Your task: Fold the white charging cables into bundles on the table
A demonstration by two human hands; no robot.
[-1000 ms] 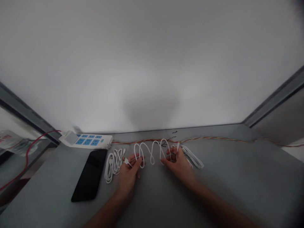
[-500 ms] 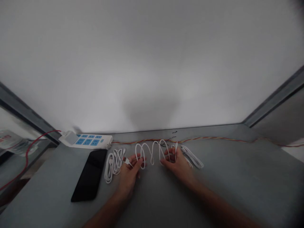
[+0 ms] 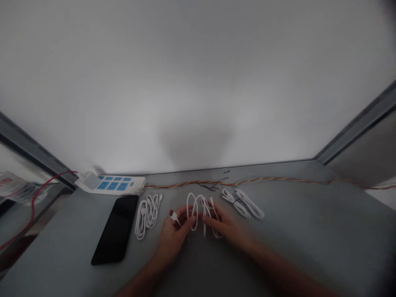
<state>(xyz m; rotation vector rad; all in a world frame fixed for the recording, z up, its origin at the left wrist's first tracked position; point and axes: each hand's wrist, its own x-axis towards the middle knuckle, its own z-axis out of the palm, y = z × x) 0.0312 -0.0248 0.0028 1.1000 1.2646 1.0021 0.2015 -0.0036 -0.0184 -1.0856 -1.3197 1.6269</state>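
A loosely looped white cable is held between my two hands, above the grey desk. My left hand pinches its left loops, and a USB plug sticks up beside the thumb. On the other side my right hand is closed on the gathered right loops, with the small connector pointing up near its fingers. Coiled white cables lie to the left of my left hand. Beyond my right hand are two more white bundles, one with a dark tie around it and another beside it.
A black phone lies at the left, below a white power strip with blue sockets. A twisted red-yellow wire runs along the back of the desk. Black ties lie near it. A plastic bottle is far left.
My hands have come closer together and slightly nearer to me, bunching the cable's loops. The tied bundle at the right, partly covered before, now shows fully.
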